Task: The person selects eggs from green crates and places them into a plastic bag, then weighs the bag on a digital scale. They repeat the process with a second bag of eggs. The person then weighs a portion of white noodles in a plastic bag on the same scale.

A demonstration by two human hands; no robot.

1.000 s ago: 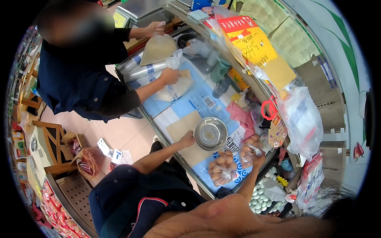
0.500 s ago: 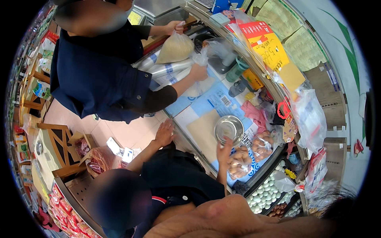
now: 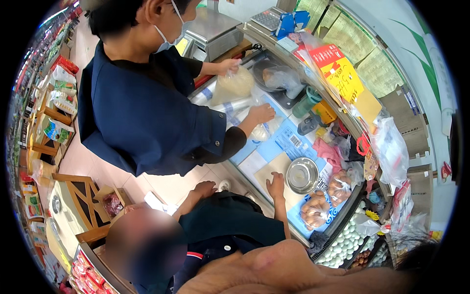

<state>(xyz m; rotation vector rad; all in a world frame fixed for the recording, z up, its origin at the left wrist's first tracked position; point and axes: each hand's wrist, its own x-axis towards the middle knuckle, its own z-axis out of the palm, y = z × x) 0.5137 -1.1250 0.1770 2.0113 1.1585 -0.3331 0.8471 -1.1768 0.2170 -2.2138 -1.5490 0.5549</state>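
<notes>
Wearer's forearm [image 3: 293,269] lies along the lower edge. Neither hand shows, so the grip cannot be told. Nearest, by the worktop's [image 3: 267,152] near edge: 1 empty steel bowl [image 3: 302,175], another person's hand [image 3: 276,186] flat beside it, apparently bracing, and 2 clear bags [image 3: 316,210] alongside.

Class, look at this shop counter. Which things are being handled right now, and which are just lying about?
Being handled:
filled clear bag, gripped by the masked person
small clear bag, under that person's other hand
tan board, under a second person's hand

Lying about:
steel bowl
bagged brown eggs
weighing scale
calculator
green cup
</notes>
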